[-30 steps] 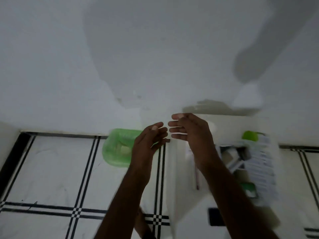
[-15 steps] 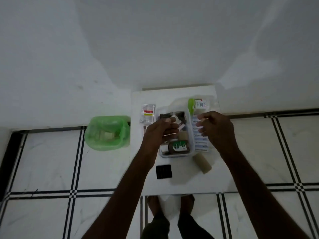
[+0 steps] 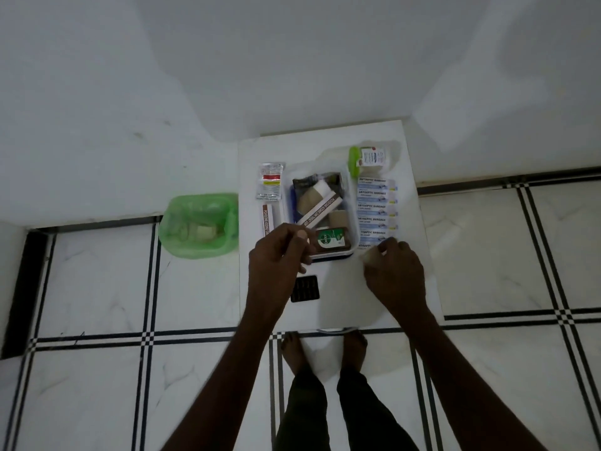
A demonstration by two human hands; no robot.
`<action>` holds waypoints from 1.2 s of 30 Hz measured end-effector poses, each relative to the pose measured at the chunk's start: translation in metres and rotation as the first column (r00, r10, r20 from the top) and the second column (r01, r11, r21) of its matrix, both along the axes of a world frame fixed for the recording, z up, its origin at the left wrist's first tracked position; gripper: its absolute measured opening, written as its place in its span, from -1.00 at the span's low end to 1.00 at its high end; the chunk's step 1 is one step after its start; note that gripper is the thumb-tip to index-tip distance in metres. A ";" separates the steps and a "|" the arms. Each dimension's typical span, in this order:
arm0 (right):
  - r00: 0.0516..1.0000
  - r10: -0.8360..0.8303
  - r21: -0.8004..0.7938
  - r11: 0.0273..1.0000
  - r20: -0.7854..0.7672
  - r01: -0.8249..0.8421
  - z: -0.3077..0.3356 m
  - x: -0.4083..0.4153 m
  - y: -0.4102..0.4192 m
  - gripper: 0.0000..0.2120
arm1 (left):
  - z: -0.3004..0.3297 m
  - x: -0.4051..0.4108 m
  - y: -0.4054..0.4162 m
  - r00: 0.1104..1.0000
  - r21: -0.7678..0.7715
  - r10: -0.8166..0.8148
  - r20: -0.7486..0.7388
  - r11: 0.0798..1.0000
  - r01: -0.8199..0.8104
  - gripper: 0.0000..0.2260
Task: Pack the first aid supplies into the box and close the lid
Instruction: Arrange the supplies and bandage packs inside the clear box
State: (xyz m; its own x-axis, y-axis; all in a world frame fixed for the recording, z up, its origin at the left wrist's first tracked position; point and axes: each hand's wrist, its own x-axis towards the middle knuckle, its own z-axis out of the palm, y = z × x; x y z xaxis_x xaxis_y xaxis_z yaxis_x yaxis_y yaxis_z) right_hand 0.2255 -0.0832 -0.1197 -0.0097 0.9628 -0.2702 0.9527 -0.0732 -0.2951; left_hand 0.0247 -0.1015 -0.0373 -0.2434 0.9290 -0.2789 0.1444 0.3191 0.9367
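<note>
Where left hand (image 3: 276, 255) grips: ointment carton (image 3: 320, 211).

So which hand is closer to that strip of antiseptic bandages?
The right hand: its fingertips sit at the near end of the bandage strip. The left hand is across the box, at its near-left corner.

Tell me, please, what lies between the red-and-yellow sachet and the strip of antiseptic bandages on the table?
In the head view, the open box sits between the sachet and the bandage strip, holding an ointment carton, rolls and a brown bottle.
</note>
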 end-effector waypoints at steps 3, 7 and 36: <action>0.965 -0.186 0.129 0.969 -0.184 0.212 0.042 -0.001 0.010 -0.61 | -0.018 0.001 -0.028 0.952 -0.020 0.059 -0.301 0.997 -0.068 -0.81; 0.939 -0.049 0.333 0.928 -0.340 0.169 0.082 -0.024 0.021 -0.59 | -0.069 0.008 -0.055 0.784 -0.126 -0.149 -0.602 0.988 0.091 -0.82; 0.915 0.346 0.134 0.937 -0.209 -0.324 0.042 -0.090 0.064 -0.56 | 0.009 -0.045 0.063 0.866 0.167 0.125 -0.484 0.985 -0.049 -0.88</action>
State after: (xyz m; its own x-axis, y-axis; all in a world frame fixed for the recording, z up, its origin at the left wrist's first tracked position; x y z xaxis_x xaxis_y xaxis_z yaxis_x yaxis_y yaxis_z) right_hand 0.1350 -0.0193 -0.0772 -0.3860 0.9132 -0.1308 0.8236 0.2773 -0.4947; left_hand -0.0201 -0.0384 -0.0284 -0.3953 0.9179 0.0335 0.5756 0.2191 0.7878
